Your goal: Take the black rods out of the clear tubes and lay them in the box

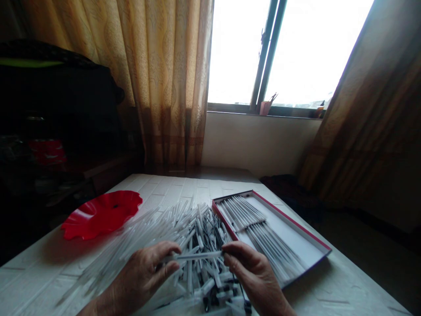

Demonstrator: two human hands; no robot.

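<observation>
A thin, whitish translucent tube, like a pen barrel (200,256), lies level between my hands above a heap of parts. My left hand (141,274) is closed round its left end, with thumb and fingers curled. At the other end, the thumb and fingertips of my right hand (251,272) pinch it. Below is a pile of short white and black pen parts (210,278), partly hidden by my hands. Long clear tubes (148,232) lie loosely behind and left of my left hand. Beyond my right hand, a shallow red-edged box (289,232) holds rows of slim whitish pens (272,245).
A red wavy-rimmed dish (101,215) stands at the left on the white brick-patterned table (29,272). Behind are a curtain (167,87) and a window with a pink cup (265,108) on its sill. Dark furniture (98,175) stands off the table's left side.
</observation>
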